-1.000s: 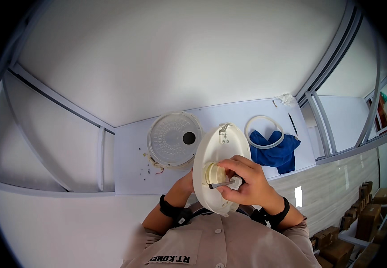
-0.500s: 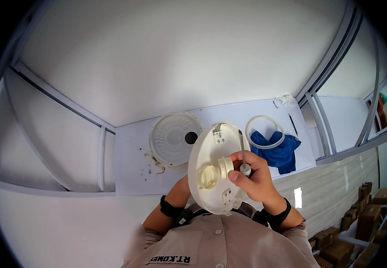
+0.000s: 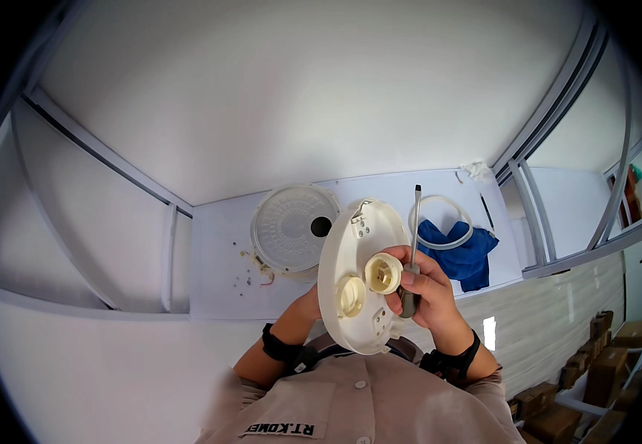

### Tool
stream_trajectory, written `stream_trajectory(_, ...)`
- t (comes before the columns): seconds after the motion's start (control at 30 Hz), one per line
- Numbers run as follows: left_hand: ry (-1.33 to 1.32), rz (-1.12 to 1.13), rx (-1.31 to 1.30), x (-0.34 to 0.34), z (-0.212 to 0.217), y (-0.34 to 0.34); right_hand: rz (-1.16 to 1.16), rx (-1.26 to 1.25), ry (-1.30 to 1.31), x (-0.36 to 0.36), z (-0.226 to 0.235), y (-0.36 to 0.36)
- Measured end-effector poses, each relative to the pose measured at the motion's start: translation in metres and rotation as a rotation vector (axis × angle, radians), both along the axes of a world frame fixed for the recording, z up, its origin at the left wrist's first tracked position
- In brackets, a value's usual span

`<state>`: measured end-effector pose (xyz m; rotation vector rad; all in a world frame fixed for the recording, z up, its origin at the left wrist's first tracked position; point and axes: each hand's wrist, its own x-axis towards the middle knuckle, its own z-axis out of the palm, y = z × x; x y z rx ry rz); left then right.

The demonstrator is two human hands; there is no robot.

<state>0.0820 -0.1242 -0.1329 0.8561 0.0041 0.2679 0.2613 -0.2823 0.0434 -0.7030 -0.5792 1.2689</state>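
Tilted on its side in front of my chest is a white round lid-like cover (image 3: pixel 345 248), its hollow inside showing. My left hand (image 3: pixel 308 304) grips its left edge, with the fingers hidden behind it. A cream round cup-shaped part (image 3: pixel 350 297) sits inside the cover. My right hand (image 3: pixel 433 302) is closed around a flat-blade screwdriver (image 3: pixel 415 235), whose shaft points up. Those same fingers also pinch a second cream round piece (image 3: pixel 382 274), its open side facing me. Metal plates with screws (image 3: pixel 361 224) are fixed inside the cover.
On the white table (image 3: pixel 214 244) lies a round translucent white disc-shaped part (image 3: pixel 285 226) with a dark hole. Small screws (image 3: pixel 245 282) are scattered beside it. To the right, a white ring (image 3: pixel 460 240) rests on a blue cloth (image 3: pixel 465 266), near a thin dark pen-like tool (image 3: pixel 487 211).
The cream piece in my right hand has turned so that its open side shows. The screwdriver has shifted right, its shaft now showing fully above my fingers. The cover has moved slightly.
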Motion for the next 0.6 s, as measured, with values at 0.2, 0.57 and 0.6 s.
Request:
stream_trajectory(0.2,-0.005,-0.056,0.015,0.006,0.002,0.000,0.042,0.084,0.025,0.005,-0.003,0.000)
stream_trajectory(0.57,-0.034,0.024,0.181,-0.004,0.012,-0.001,0.217,0.209,0.039,0.002,-0.008,-0.001)
stream_trajectory(0.6,-0.009,0.022,0.110,-0.004,0.015,-0.002,0.220,0.200,0.042,0.003,-0.008,-0.001)
